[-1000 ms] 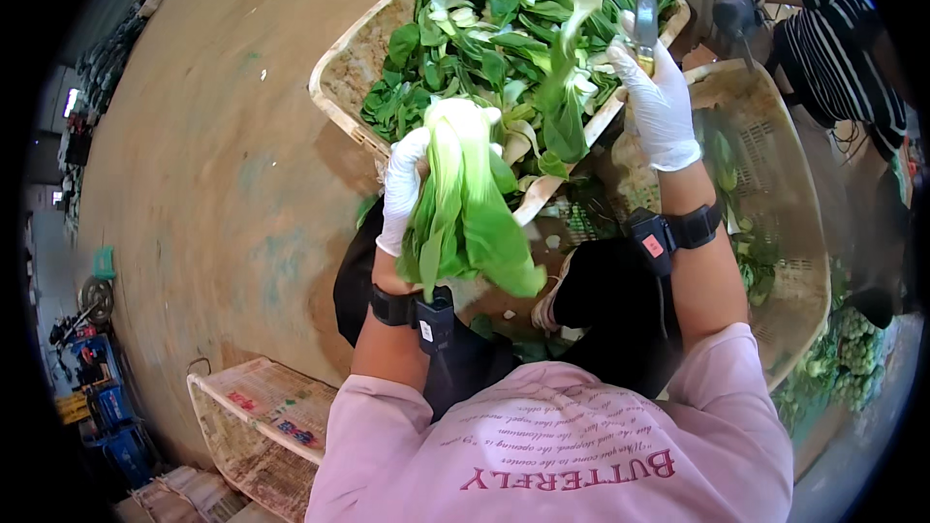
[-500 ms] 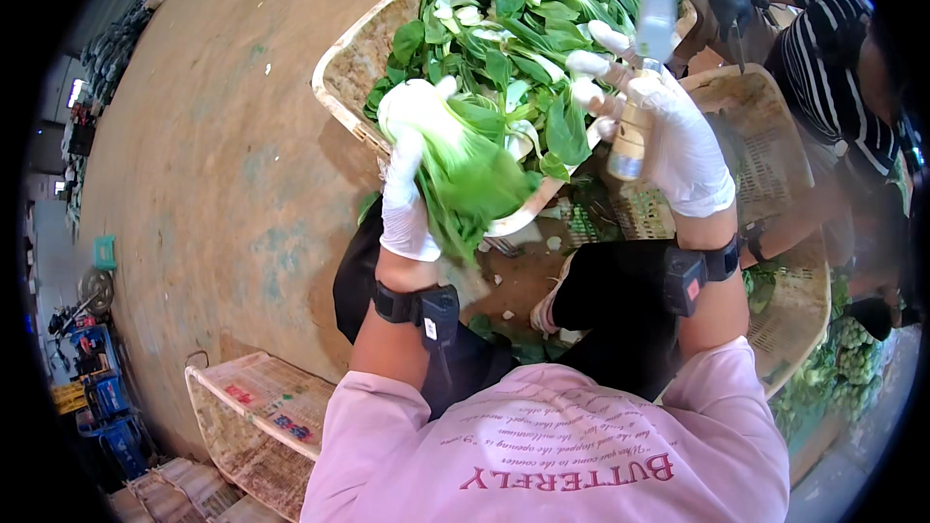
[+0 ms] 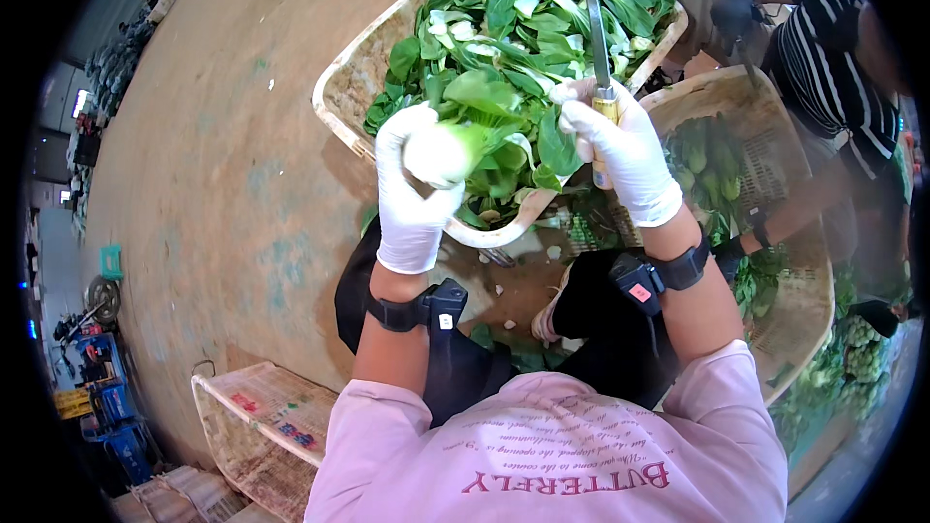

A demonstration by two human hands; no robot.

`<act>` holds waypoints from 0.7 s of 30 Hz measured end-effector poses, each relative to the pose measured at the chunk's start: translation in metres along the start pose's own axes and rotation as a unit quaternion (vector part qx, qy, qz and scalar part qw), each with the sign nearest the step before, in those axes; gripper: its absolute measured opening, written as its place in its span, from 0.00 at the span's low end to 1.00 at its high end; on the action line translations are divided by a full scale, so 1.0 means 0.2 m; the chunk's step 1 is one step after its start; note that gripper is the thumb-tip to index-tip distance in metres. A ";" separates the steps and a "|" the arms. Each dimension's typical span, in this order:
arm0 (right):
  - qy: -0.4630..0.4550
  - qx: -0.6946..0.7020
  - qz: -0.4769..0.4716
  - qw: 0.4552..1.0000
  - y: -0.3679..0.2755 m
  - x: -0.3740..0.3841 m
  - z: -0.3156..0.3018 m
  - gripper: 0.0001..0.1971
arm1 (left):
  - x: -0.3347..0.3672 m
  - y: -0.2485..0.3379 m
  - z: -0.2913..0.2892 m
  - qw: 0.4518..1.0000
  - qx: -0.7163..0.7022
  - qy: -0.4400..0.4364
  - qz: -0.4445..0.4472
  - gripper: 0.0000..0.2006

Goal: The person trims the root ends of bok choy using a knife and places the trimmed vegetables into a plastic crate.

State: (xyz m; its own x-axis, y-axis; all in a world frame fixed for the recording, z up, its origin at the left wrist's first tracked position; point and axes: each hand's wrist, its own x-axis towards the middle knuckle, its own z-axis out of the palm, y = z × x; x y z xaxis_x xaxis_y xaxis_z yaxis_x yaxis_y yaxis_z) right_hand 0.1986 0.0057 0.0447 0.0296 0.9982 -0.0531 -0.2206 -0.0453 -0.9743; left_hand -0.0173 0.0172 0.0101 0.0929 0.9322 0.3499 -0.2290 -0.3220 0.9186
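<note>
1. gripping a head of bok choy (image 3: 448,150), the left hand (image 3: 412,199) wears a thin white glove, its fingers wrapped around the pale, rounded stem end.
2. the bok choy is held over the near rim of the big basket (image 3: 349,87); its white base faces the camera and its broad, smooth green leaves point away, into the pile.
3. the right hand (image 3: 620,150), gloved the same way, is clenched on the yellowish handle of a knife (image 3: 593,19), whose long, narrow grey blade points up and away over the greens (image 3: 523,10).
4. the blade's tip reaches the top edge of the picture; hand and bok choy are near each other but apart.
5. the big basket is a shallow, beige woven tray with a thick rim, heaped with loose, glossy green leaves and white stalks.
6. a second basket (image 3: 765,126), to the right, is of perforated beige plastic and holds a few trimmed heads.
7. black bands with small boxes sit on both wrists; the sleeves are pink.
8. a person in a striped top (image 3: 823,48) crouches at the upper right.
9. the floor (image 3: 213,165) is bare, dull brown concrete with worn patches.
</note>
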 end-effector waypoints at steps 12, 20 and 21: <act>0.027 0.047 0.093 0.994 0.09 0.08 -0.05 0.09 | -0.04 0.00 0.03 0.932 0.254 -0.131 0.223 0.30; 0.017 0.138 0.057 0.989 0.08 0.07 -0.03 0.07 | -0.06 -0.03 0.02 0.964 0.202 -0.091 0.150 0.34; 0.023 0.139 0.058 0.988 0.06 0.06 -0.02 0.07 | -0.06 -0.03 0.02 0.963 0.202 -0.091 0.151 0.34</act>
State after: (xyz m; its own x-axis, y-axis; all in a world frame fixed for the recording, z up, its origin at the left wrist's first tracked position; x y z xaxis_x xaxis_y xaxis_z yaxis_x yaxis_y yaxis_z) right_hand 0.2011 0.0168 0.0315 0.0310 0.9836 -0.1779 -0.4843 -0.1409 -0.8635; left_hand -0.0138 0.0071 0.0009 0.2571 0.7540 0.6045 0.1208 -0.6457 0.7540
